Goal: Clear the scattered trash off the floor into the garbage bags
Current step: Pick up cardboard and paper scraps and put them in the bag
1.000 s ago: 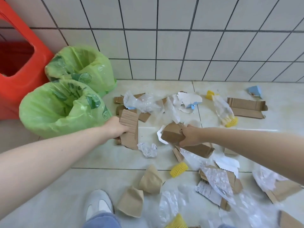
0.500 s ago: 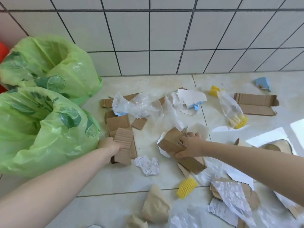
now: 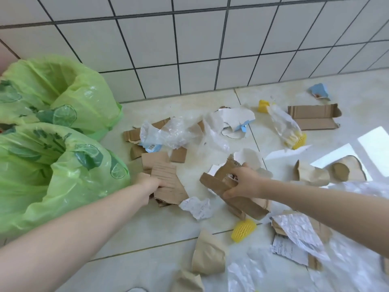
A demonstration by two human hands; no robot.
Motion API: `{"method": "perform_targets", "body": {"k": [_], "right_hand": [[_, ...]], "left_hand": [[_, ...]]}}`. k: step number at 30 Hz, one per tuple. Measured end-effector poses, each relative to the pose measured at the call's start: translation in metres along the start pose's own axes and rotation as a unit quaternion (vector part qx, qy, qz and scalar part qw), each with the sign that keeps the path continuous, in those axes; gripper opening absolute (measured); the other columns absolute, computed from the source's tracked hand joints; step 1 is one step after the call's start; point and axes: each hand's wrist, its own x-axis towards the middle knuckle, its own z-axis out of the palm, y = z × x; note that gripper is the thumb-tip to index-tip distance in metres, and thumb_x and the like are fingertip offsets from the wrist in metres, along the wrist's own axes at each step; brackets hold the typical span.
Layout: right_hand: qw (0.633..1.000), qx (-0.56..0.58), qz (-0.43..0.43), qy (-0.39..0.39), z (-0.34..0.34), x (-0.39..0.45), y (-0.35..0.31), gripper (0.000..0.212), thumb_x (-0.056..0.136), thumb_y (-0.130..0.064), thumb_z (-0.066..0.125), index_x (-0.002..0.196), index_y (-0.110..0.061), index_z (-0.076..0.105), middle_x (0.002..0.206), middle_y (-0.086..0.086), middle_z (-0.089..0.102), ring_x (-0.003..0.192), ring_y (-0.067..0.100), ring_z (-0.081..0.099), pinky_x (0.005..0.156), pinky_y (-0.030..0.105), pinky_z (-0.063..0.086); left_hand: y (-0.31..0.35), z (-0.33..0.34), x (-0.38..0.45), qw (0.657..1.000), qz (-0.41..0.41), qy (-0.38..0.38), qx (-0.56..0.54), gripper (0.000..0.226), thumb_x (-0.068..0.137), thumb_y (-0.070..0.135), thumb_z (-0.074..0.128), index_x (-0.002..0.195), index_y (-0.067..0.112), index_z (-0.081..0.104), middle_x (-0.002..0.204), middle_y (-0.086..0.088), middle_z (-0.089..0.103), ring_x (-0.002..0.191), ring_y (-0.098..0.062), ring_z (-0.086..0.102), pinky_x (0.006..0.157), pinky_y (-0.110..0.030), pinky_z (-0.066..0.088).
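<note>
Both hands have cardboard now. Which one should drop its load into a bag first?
Left. The left hand grips cardboard pieces right beside the near green bag; the right hand holds its cardboard farther away.

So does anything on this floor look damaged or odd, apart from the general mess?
Mostly torn scraps. The white paperboard sheet near the wall has ragged, ripped edges, and the cardboard box flap lies flattened open. Both green garbage bags stand open and upright; nothing spilled from them.

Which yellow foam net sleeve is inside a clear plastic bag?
The yellow foam net sleeve right of centre, poking from the clear plastic bag beside the flattened cardboard box. The other lies bare on the floor.
</note>
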Motion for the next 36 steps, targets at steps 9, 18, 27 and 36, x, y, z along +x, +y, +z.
{"method": "perform_targets", "body": {"k": [9, 18, 27, 36], "right_hand": [[0.996, 0.036, -0.075, 0.026, -0.012, -0.055, -0.050, 0.083, 0.061, -0.057, 0.079, 0.129, -0.028, 0.038, 0.122, -0.002, 0.056, 0.103, 0.016, 0.055, 0.087, 0.029, 0.048], [0.984, 0.093, -0.087, 0.122, -0.018, -0.059, -0.144, 0.097, 0.074, -0.063, 0.064, 0.147, -0.015, 0.022, 0.142, 0.004, 0.044, 0.126, 0.024, 0.048, 0.101, 0.032, 0.040], [0.949, 0.274, -0.083, 0.134, -0.030, -0.073, -0.255, 0.043, 0.090, -0.046, 0.037, 0.085, -0.007, 0.054, 0.083, 0.014, 0.050, 0.074, 0.025, 0.049, 0.068, 0.033, 0.037], [0.863, 0.487, -0.126, 0.055, -0.038, -0.071, -0.352, 0.016, 0.086, -0.008, 0.060, 0.098, -0.004, 0.050, 0.069, 0.008, 0.054, 0.052, 0.019, 0.057, 0.046, 0.025, 0.048]], "left_hand": [[0.014, -0.062, -0.069, 0.993, 0.090, -0.075, 0.002, 0.011, 0.082, 0.003, 0.068, 0.089, 0.012, 0.066, 0.090, -0.006, 0.070, 0.078, -0.020, 0.063, 0.065, -0.027, 0.049], [0.031, -0.140, -0.129, 0.967, 0.252, -0.022, -0.026, 0.025, 0.081, 0.005, 0.070, 0.103, 0.016, 0.062, 0.099, 0.002, 0.069, 0.092, -0.016, 0.065, 0.075, -0.029, 0.050], [0.029, -0.238, -0.144, 0.939, 0.291, 0.148, -0.109, 0.049, 0.078, 0.009, 0.075, 0.115, 0.017, 0.043, 0.110, -0.001, 0.061, 0.101, -0.019, 0.058, 0.092, -0.039, 0.048], [0.024, -0.298, -0.136, 0.893, 0.317, 0.301, -0.109, 0.081, 0.077, 0.006, 0.070, 0.138, 0.018, 0.019, 0.112, -0.001, 0.053, 0.098, -0.019, 0.054, 0.085, -0.031, 0.043]]}}
